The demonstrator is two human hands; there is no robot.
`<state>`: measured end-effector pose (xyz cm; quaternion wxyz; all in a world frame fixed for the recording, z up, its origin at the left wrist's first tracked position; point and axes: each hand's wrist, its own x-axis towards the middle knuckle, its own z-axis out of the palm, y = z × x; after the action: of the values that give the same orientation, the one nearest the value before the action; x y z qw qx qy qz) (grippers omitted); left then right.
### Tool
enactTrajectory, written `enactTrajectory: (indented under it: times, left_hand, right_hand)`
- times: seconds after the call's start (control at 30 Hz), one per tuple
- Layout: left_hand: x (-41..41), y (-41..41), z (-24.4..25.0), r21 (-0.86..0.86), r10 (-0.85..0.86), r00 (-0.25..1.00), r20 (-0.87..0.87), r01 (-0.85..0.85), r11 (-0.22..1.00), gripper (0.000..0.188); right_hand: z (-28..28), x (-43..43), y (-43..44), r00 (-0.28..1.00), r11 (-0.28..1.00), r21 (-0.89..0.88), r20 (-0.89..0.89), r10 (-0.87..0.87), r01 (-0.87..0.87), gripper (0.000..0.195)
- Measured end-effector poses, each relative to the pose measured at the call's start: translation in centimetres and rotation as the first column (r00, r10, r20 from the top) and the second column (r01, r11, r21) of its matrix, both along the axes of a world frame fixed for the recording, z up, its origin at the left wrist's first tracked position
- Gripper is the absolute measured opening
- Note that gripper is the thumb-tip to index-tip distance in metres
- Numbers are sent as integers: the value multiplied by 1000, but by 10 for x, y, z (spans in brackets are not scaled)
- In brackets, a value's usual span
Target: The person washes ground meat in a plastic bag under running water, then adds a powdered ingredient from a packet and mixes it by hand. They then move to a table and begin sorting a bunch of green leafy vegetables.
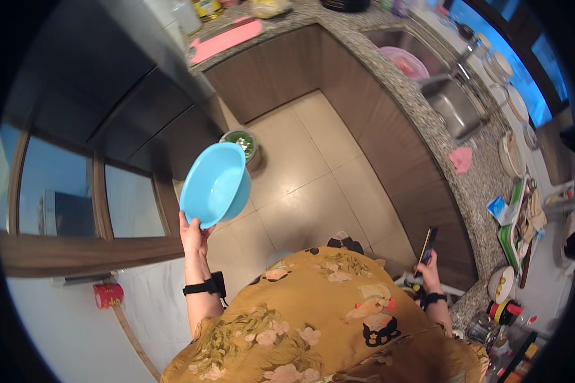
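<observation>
My left hand grips the rim of a light-blue plastic basin, held tilted out to the left so that its bare inside shows. Just beyond the basin a bin with green leafy matter in it stands on the floor, partly hidden by the basin. Low on the right, my right hand is closed around a thin dark object with a pale edge, probably a smartphone. It is beside the brown cabinet front, under the counter edge.
A granite counter runs along the right with a steel sink, a pink basin and a pink cloth. A pink cutting board lies at the back. Dark cabinets and a wood-framed glass door bound the left.
</observation>
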<state>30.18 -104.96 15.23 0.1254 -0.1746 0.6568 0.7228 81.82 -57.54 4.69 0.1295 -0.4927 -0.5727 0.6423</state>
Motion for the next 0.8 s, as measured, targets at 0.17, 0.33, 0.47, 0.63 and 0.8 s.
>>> enactTrajectory:
  times: [0.17,0.33,0.47,0.63,0.8]
  left_hand:
    - [35,-125,2,-29,196,980,45,-195,980,74]
    - [77,-289,-11,-26,410,912,-9,-410,912,65]
    - [94,-387,-33,6,610,792,-20,-610,792,61]
    - [121,-472,-28,-4,784,621,16,-784,621,60]
    - [137,-527,-51,-13,909,413,57,-910,415,61]
  right_hand:
    - [-19,-42,-57,962,977,-68,177,209,-200,82]
    - [-36,-212,-131,824,832,22,153,545,-555,86]
    - [-60,-339,-217,656,658,21,113,746,-753,87]
    - [-16,-471,-359,362,361,-125,13,932,-924,96]
    - [-29,-604,-462,-86,-89,12,147,985,-996,101]
